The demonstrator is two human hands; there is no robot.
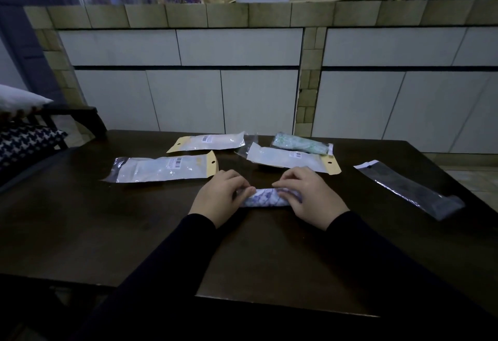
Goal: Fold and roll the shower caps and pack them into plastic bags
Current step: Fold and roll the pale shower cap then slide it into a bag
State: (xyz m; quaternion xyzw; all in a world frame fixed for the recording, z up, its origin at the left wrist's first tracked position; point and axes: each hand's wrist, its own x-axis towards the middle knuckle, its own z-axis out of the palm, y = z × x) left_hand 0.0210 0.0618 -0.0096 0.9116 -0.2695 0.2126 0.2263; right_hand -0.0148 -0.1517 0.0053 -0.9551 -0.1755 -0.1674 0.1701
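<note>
We have the rolled shower cap lying crosswise on the table, long axis left-right | left hand grips its left end, right hand its right end, both equally near | we count four packed bags, one empty bag to the right.

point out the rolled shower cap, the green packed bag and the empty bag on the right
rolled shower cap (265,198), head view, patterned middle between the hands
green packed bag (301,143), head view, middle of the green contents
empty bag (404,185), head view, clear middle
</note>
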